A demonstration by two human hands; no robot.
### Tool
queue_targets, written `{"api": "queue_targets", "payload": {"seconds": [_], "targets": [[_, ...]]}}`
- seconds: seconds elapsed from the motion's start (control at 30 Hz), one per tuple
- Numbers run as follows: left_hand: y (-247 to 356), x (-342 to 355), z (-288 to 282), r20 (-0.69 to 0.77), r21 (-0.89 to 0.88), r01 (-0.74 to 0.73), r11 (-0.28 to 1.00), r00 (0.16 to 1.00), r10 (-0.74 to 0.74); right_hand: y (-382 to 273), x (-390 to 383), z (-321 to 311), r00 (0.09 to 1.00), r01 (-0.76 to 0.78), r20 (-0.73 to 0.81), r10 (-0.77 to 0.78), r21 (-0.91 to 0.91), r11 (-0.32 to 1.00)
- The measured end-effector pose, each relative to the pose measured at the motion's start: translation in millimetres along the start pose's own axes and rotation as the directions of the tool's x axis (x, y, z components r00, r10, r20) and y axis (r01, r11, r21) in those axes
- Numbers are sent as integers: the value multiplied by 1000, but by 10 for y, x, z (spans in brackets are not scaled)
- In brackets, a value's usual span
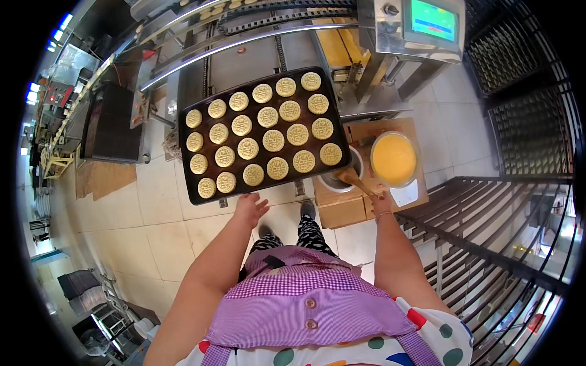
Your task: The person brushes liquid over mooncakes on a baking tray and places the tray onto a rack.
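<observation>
My right hand [381, 204] grips the wooden handle of what looks like a pastry brush [354, 179]. Its wide end is over a round bowl [357, 160], partly hidden by the brush and a dark baking tray [262, 188]. Beside that bowl stands a round container of yellow liquid [394, 160], like beaten egg. Rows of round, pale yellow stamped cakes [273, 141] sit on the tray. Just off the tray's near edge, my left hand [249, 209] is empty with its fingers apart.
The bowls stand on a cardboard box [342, 209] with a white card [405, 193]. Behind the tray runs a metal conveyor [244, 58], with a screen panel [432, 21] at its right. Dark metal racks [488, 244] stand close on my right.
</observation>
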State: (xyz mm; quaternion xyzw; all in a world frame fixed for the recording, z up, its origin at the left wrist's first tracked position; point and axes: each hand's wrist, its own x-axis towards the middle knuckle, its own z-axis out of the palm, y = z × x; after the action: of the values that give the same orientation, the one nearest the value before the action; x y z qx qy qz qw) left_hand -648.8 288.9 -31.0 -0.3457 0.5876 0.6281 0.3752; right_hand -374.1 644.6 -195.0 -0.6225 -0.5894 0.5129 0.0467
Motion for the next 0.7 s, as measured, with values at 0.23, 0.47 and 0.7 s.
{"api": "queue_targets", "payload": {"seconds": [0.23,0.47,0.7], "targets": [[-327,386,290,-61,-368,34,929,996,-61,-463,-83,-307,994,41,-107,-22,184,982],[-398,384,150,-187,-318,-13,948,981,-50,-1161,-495,-97,947,298,-147,-284,81,951],[-130,280,-52,-192,-187,116,975,970,-152,-521,308,1069,939,265,105,-327,386,884]]}}
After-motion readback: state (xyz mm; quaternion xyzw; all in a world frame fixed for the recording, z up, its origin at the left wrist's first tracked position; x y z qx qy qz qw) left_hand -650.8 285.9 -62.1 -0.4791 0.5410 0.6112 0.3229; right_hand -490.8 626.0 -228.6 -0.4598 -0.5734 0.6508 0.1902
